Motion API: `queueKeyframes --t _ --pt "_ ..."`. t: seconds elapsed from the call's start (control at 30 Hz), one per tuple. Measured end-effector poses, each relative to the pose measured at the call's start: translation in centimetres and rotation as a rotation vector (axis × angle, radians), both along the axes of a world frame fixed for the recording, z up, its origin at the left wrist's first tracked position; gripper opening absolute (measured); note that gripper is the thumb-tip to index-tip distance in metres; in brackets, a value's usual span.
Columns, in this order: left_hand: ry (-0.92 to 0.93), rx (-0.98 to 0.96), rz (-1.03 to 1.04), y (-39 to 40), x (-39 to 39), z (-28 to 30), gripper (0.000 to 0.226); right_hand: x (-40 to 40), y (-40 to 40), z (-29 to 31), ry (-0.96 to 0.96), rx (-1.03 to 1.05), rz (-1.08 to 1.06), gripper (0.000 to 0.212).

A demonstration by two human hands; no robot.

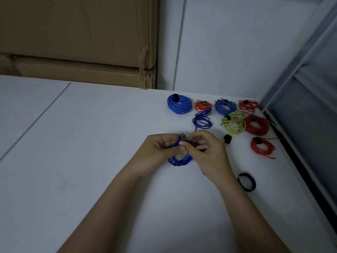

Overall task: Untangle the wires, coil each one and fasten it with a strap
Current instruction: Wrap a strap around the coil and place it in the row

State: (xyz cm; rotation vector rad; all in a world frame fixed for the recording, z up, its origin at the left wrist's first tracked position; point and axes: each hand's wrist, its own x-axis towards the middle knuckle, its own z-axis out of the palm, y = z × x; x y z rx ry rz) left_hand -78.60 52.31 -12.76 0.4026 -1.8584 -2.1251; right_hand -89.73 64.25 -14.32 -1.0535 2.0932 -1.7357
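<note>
Pinched together at the top of a dark blue wire coil: left hand curled round the bundle, thumb on top; right hand with fingertips closed on a small grey-black strap at the same spot. Held just over the white table, centre-right. Glossy thin strands, several loops, hanging as a bowed arc below the fingers, long axis roughly left to right. Beyond, near the far right corner: strapped blue, red and yellow-green coils, one loose dark blue wire. Nearby, a small rolled black strap and a larger black loop strap.
</note>
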Motion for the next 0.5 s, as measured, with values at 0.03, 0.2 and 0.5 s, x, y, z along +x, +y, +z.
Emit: queueKeyframes --t 0.03,0.2,0.5 --pt "0.009 -0.013 -0.013 0.03 0.02 -0.03 0.024 -0.01 0.06 0.12 -0.038 -0.006 0.007 0.017" --pt "0.023 -0.122 -0.031 -0.04 0.22 0.12 0.029 0.27 0.34 0.83 0.074 -0.077 0.052 0.021" --pt "-0.02 -0.214 0.094 0.08 0.15 0.01 0.041 0.33 0.07 0.83 0.141 -0.073 0.021 0.026"
